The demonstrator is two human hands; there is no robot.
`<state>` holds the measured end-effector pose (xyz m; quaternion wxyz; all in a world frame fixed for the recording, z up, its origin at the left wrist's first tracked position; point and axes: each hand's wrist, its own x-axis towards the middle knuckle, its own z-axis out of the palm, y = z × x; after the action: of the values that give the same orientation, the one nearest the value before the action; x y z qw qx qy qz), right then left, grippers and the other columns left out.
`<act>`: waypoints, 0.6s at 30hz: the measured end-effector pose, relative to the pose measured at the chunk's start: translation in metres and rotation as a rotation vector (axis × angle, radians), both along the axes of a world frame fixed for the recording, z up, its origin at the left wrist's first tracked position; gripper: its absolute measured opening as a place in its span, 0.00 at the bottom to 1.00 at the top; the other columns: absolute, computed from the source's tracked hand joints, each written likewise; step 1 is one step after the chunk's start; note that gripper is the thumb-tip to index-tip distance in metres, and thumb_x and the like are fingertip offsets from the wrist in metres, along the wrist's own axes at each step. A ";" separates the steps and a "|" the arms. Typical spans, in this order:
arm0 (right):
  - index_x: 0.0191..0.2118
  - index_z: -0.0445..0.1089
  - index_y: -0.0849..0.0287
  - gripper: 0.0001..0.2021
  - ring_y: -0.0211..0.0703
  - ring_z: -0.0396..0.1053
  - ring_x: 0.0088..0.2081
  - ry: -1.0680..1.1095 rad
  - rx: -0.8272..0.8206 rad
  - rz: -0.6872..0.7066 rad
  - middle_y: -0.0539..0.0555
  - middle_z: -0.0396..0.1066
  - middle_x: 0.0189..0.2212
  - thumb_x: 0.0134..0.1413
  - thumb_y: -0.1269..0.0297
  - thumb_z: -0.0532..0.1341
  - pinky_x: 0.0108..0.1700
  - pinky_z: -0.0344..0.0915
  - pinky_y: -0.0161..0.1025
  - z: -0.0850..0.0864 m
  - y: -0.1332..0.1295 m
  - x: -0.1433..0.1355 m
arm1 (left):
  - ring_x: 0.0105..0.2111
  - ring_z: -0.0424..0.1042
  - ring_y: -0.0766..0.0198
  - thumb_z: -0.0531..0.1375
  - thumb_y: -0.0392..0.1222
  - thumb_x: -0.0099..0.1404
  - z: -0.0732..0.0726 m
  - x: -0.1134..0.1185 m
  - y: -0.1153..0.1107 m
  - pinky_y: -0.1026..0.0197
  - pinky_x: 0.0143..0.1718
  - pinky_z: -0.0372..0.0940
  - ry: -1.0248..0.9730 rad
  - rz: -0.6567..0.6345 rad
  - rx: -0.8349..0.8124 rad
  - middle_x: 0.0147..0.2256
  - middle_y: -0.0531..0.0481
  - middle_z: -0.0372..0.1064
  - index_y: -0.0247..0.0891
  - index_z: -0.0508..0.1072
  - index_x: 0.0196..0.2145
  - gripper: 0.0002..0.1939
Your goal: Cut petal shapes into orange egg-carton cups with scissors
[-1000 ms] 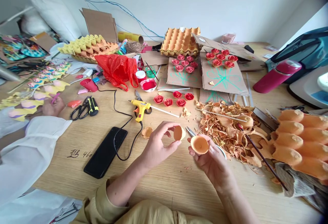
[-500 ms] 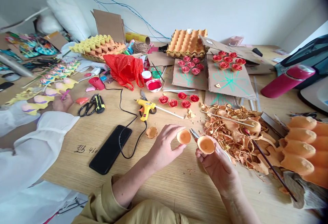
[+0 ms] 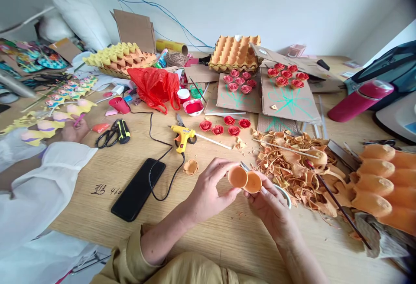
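Between thumb and fingers, my left hand [image 3: 212, 188] grips an orange egg-carton cup [image 3: 237, 176] by its edge. My right hand [image 3: 269, 204] pinches a second egg-carton cup [image 3: 253, 182], its hollow facing me. The two cups overlap at their rims, the left one in front. Behind my right hand lie scissors [image 3: 283, 194], with a pale handle loop and part of the blades showing. A scalloped orange cup [image 3: 190, 167] sits on the table to the left of my hands, near a yellow glue gun [image 3: 182, 137].
Orange carton scraps [image 3: 286, 167] are heaped at right, beside an egg carton [image 3: 373, 175]. A black phone [image 3: 138, 190] lies at left. Several red paper roses [image 3: 217, 129] stand beyond my hands, some on cardboard [image 3: 289, 102]. Another person's hand [image 3: 75, 129] is at far left.
My hands have come together, bringing the two cups from apart to overlapping. More of the scissors' handle shows. The view has shifted slightly.
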<state>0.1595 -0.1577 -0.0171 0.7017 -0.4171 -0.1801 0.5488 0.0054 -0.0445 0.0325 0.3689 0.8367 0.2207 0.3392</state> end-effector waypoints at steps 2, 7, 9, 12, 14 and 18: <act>0.49 0.74 0.49 0.14 0.45 0.70 0.47 -0.007 0.001 0.011 0.52 0.73 0.50 0.56 0.58 0.67 0.50 0.70 0.42 0.001 0.000 -0.001 | 0.50 0.69 0.56 0.64 0.34 0.62 0.000 0.001 -0.002 0.52 0.51 0.69 -0.010 -0.032 -0.015 0.48 0.44 0.70 0.42 0.68 0.55 0.24; 0.50 0.74 0.48 0.15 0.46 0.69 0.50 -0.011 -0.002 0.042 0.52 0.72 0.51 0.57 0.59 0.67 0.52 0.68 0.42 0.000 -0.001 -0.005 | 0.50 0.70 0.57 0.65 0.37 0.62 -0.005 0.002 -0.005 0.53 0.53 0.68 0.015 -0.053 -0.040 0.47 0.45 0.69 0.44 0.69 0.55 0.24; 0.50 0.74 0.48 0.15 0.46 0.69 0.50 -0.026 -0.005 0.047 0.52 0.72 0.51 0.56 0.57 0.67 0.53 0.68 0.43 -0.001 -0.001 -0.005 | 0.49 0.70 0.57 0.66 0.37 0.62 -0.006 0.002 -0.005 0.53 0.52 0.68 0.026 -0.050 -0.041 0.47 0.45 0.69 0.44 0.69 0.55 0.24; 0.49 0.74 0.47 0.15 0.46 0.70 0.48 -0.024 0.007 0.024 0.52 0.73 0.50 0.56 0.57 0.67 0.51 0.68 0.43 -0.001 -0.001 -0.004 | 0.50 0.69 0.57 0.65 0.36 0.61 -0.006 0.001 -0.003 0.52 0.52 0.68 0.029 -0.019 -0.026 0.47 0.45 0.69 0.44 0.69 0.54 0.23; 0.48 0.75 0.48 0.13 0.43 0.71 0.44 -0.010 0.006 -0.018 0.51 0.74 0.48 0.56 0.57 0.67 0.49 0.69 0.41 -0.001 0.000 -0.003 | 0.49 0.69 0.57 0.64 0.33 0.60 -0.005 0.000 -0.001 0.52 0.52 0.68 0.027 0.028 -0.016 0.47 0.45 0.69 0.43 0.70 0.53 0.24; 0.49 0.74 0.48 0.14 0.43 0.72 0.44 0.047 0.012 -0.033 0.52 0.73 0.50 0.57 0.56 0.66 0.48 0.70 0.40 -0.001 0.000 -0.003 | 0.43 0.70 0.60 0.64 0.31 0.58 -0.007 0.001 -0.001 0.56 0.46 0.70 0.008 0.069 -0.067 0.46 0.45 0.69 0.41 0.71 0.51 0.23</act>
<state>0.1561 -0.1579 -0.0179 0.7173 -0.4029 -0.1601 0.5455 0.0066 -0.0453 0.0255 0.3839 0.8172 0.2618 0.3409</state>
